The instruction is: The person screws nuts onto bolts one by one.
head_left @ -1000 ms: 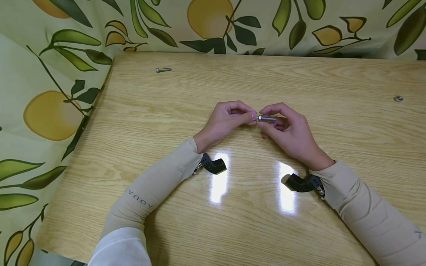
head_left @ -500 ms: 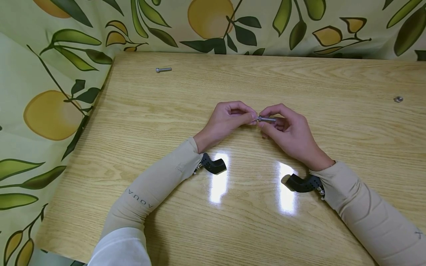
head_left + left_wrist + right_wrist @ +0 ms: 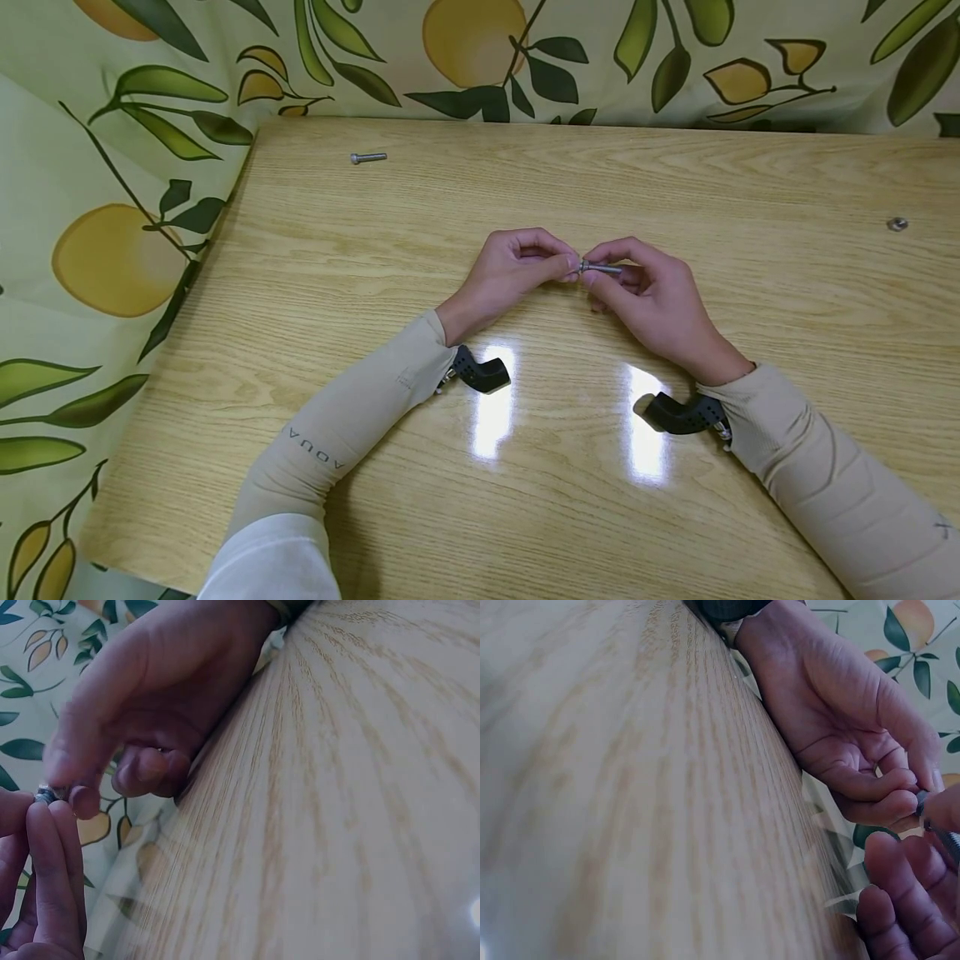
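Observation:
In the head view, my left hand (image 3: 517, 265) pinches the head end of a metal bolt (image 3: 606, 268) between thumb and fingertips. The bolt lies nearly level above the table, its shank pointing right. Close to the left fingertips sits a nut (image 3: 586, 267) on the bolt. Around the nut curl the thumb and index finger of my right hand (image 3: 658, 300), with the shank reaching in toward the palm. Both wrist views show the two hands' fingertips meeting at the bolt; fingers largely cover the metal there.
On the wood-grain table (image 3: 450, 500), a second bolt (image 3: 368, 157) lies at the far left. A small loose nut (image 3: 897, 223) rests at the far right. Fruit-patterned cloth (image 3: 480, 50) hangs along the back and left edges.
The nut's visible facets look turned, and the right index finger and thumb have shifted slightly around it. The left hand and the loose parts stay where they were.

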`<act>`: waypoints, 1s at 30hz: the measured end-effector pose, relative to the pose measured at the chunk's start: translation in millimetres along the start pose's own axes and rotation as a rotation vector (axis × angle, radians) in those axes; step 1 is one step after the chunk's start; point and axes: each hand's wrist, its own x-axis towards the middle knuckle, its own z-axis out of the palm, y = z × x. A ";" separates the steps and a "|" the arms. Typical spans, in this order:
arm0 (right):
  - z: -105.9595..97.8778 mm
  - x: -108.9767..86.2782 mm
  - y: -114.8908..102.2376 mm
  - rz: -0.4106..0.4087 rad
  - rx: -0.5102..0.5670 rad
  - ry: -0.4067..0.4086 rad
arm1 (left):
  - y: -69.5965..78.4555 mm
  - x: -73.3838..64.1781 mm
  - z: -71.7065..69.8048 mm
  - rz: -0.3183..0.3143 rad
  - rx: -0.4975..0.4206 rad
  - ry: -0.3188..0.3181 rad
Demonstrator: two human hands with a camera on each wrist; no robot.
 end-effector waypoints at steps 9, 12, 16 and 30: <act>-0.5 -0.8 -0.4 -0.015 0.015 -0.013 | -0.2 -0.2 0.1 0.006 -0.003 -0.002; 0.2 -0.1 -1.0 0.017 -0.022 -0.002 | -0.2 -0.1 -0.1 0.006 -0.004 -0.002; -0.1 -0.1 -1.4 0.026 -0.024 -0.008 | -0.1 0.0 -0.1 0.008 0.003 -0.001; -0.1 0.3 0.0 0.007 -0.018 -0.004 | 0.6 -0.6 -0.1 -0.002 0.012 -0.004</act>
